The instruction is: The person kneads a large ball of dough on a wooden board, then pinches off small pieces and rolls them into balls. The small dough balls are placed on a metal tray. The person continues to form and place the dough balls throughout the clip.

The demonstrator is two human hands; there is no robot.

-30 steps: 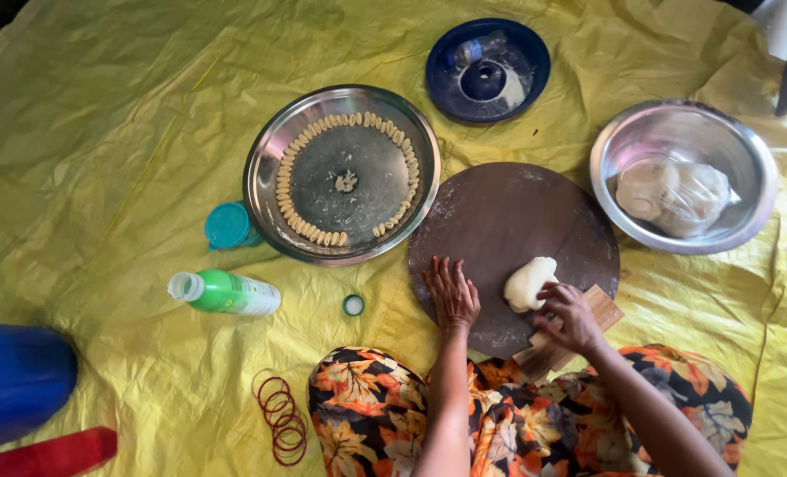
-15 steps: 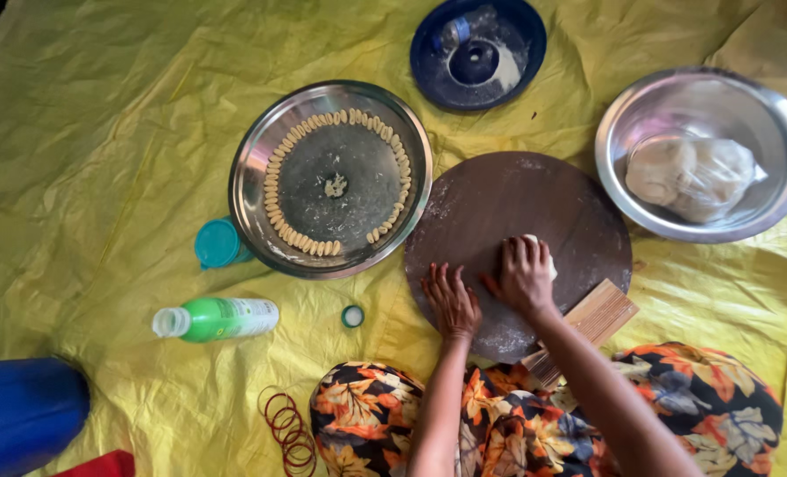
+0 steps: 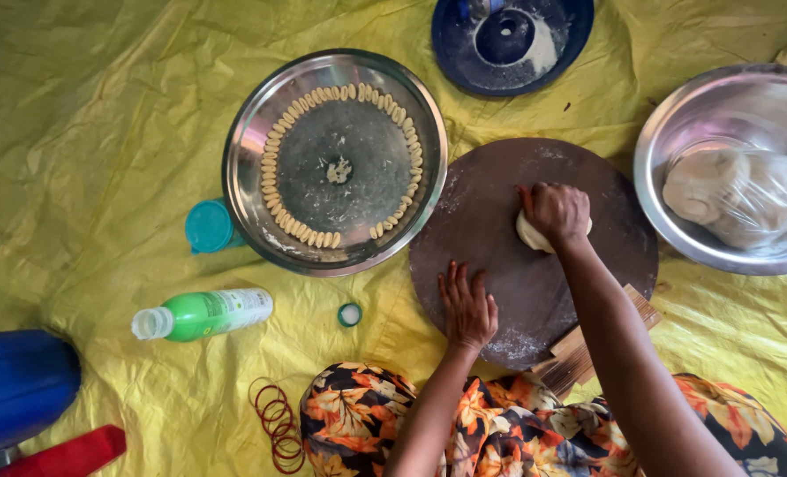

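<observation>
pressing down on a pale dough lump [image 3: 534, 235], the right hand [image 3: 556, 212] is curled over it on the round brown board [image 3: 508, 291]. the left hand [image 3: 466, 306] lies flat, fingers spread, on the board's near edge

A pale, soft lump of dough [image 3: 534, 235] is seen on the round dark-brown board [image 3: 499, 265], toward its upper right part. Most of the lump is covered by the right hand [image 3: 557, 212], which is pressed down on it with curled fingers [image 3: 534, 199]; only its cream-coloured edges show. The board lies flat on the yellow sheet and is dusted with flour; the left hand [image 3: 466, 305] is laid flat on its lower part.
</observation>
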